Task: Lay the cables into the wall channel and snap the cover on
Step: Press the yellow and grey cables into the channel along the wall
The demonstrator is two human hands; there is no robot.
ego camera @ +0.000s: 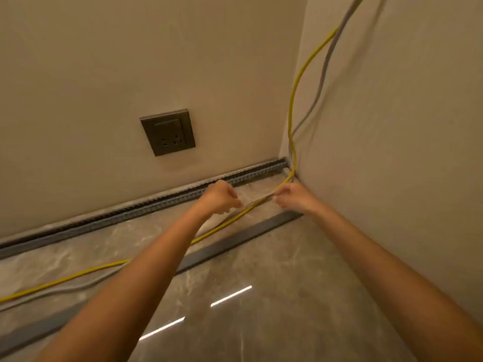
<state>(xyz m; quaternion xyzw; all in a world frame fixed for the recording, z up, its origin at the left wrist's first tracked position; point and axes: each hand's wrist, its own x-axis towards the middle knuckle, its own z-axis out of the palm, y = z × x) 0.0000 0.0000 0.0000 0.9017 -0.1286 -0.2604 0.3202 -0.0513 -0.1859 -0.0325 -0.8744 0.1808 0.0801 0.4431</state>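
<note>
A grey slotted wall channel [146,205] runs along the foot of the far wall into the corner, its top uncovered. A yellow cable [296,87] and a grey cable [322,74] hang down the right wall, bend at the corner and trail left across the floor. My left hand [220,197] and my right hand [292,197] pinch the two cables just in front of the channel, a short stretch apart. The long grey cover strip [235,246] lies loose on the floor, parallel to the channel and partly hidden under my left forearm.
A dark wall socket [168,131] sits on the far wall above the channel. The glossy marble floor [274,296] reflects ceiling lights. The right wall [405,126] meets the far wall close to my right hand.
</note>
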